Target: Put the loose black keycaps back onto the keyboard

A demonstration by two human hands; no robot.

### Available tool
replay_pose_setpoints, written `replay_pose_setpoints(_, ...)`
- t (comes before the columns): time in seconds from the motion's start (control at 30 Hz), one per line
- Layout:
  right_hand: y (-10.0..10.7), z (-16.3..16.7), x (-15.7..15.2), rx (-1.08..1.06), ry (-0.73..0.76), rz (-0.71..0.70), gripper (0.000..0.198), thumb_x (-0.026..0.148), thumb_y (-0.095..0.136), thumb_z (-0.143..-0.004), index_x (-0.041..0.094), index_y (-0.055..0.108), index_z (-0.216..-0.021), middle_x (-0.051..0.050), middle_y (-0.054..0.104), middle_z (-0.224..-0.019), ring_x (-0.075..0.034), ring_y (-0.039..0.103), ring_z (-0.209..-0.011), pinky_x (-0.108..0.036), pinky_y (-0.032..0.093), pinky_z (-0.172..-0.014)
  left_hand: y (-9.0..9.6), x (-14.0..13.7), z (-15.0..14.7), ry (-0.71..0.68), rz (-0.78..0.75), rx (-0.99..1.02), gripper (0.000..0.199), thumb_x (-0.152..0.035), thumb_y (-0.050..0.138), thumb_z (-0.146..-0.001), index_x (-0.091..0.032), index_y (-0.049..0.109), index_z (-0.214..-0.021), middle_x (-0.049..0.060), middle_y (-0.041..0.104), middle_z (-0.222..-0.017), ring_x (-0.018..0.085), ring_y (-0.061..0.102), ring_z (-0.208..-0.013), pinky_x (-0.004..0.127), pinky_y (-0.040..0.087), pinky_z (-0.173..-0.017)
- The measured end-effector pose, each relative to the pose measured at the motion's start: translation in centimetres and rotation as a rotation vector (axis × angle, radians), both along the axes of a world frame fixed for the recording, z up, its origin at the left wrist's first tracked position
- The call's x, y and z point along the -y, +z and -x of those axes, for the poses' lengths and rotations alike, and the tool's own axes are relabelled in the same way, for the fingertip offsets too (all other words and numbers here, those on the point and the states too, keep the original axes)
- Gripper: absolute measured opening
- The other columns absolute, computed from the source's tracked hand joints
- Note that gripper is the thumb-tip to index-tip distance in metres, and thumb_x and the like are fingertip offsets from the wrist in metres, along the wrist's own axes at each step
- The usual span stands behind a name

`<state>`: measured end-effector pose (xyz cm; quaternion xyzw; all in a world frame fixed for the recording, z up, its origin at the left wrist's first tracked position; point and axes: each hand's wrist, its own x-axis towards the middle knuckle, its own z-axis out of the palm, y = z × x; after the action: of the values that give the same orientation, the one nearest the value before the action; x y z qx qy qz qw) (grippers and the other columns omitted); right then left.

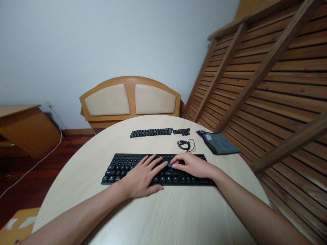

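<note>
A black keyboard (pixel 110 173) lies on the round pale table (pixel 194 217). Its front rows bear keycaps, while its back rows show bare key sockets. My left hand (pixel 141 175) rests open over the middle of the keyboard, fingers spread and thumb off the front edge. At its fingertips, my right hand (pixel 190 165) pinches a small dark keycap (pixel 169 165) against the right-middle part of the keyboard. My wrist and fingers cover much of the keyboard's right side. Behind it, loose black keycaps (pixel 150 132) stand in tidy rows, with a smaller group (pixel 182 131) beside them.
A coiled black cable (pixel 186 145) lies behind the keyboard. To the right is a dark grey pouch (pixel 219 143) with something purple at its end. A wooden headboard (pixel 132 98) stands beyond the table, and a slatted wooden frame (pixel 270 88) leans at the right.
</note>
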<state>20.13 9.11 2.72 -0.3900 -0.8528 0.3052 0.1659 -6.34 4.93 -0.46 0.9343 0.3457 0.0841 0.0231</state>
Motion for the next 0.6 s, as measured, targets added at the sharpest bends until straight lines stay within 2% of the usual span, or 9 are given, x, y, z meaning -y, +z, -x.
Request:
replay_pose_setpoints(0.3,0.23,0.30,0.50,0.079,-0.039,-0.101,0.026,0.040,0.060,-0.093,0.022,0.077,-0.102,-0.006,0.077,-0.099,-0.022,0.069,-0.091,-0.033,0.050,-0.082,0.00,0.03,-0.08,0.002,-0.005,-0.017,0.079,-0.061,0.054,-0.093,-0.027,0.024,-0.157,0.013,0.029,-0.162,0.038,0.020,-0.150,0.061,0.024,-0.117)
replay_pose_setpoints(0.6,0.37,0.36,0.57,0.123,0.017,-0.191,0.021,0.036,0.062,-0.094,0.025,0.078,-0.101,-0.004,0.077,-0.098,-0.023,0.069,-0.094,-0.034,0.047,-0.086,0.12,0.06,-0.12,0.002,-0.013,-0.023,0.077,-0.062,0.053,-0.094,-0.028,0.025,-0.157,0.013,0.029,-0.161,0.038,0.021,-0.150,0.061,0.024,-0.117)
